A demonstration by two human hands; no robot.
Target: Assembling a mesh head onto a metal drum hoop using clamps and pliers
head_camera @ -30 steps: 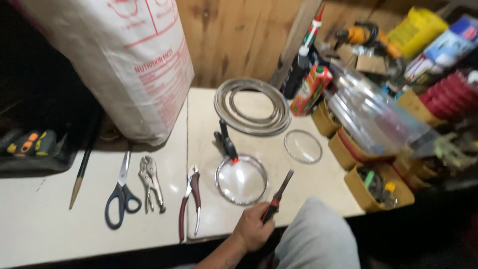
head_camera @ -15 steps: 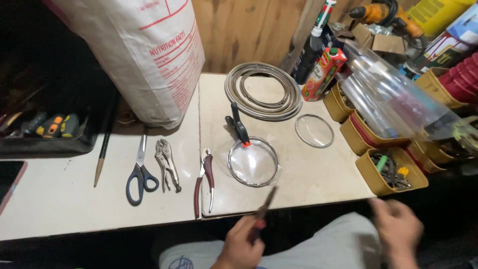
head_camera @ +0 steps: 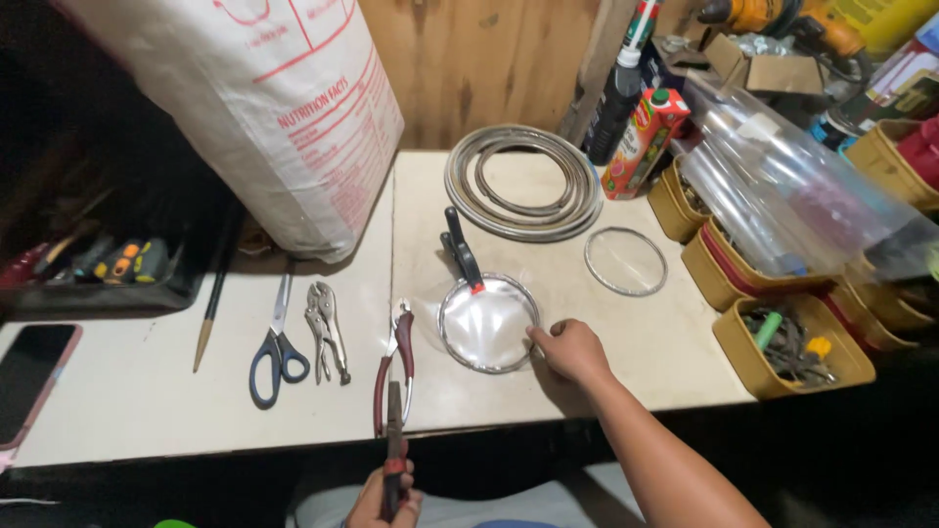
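Note:
A round glass lid with a metal rim (head_camera: 486, 323) lies on the white table, with a black handle (head_camera: 461, 251) lying at its far edge. My right hand (head_camera: 572, 352) touches the lid's right rim with its fingertips. My left hand (head_camera: 384, 499) is at the bottom edge below the table front, gripping a thin red-handled tool (head_camera: 394, 440) that points up toward the table. Red-handled pliers (head_camera: 395, 367) lie on the table just above that tool.
Locking pliers (head_camera: 326, 328), blue-handled scissors (head_camera: 277, 344) and a pencil-like stick (head_camera: 217, 298) lie left. A large white sack (head_camera: 259, 117) stands behind. Stacked metal rings (head_camera: 523, 181), a second ring with glass (head_camera: 626, 261), a juice carton (head_camera: 646, 142) and yellow bins (head_camera: 782, 342) crowd the right. A phone (head_camera: 34, 376) lies far left.
My left hand took the red-handled tool and holds it lower left. My right hand rose from below the table edge and reached onto the lid's rim. The camera came closer.

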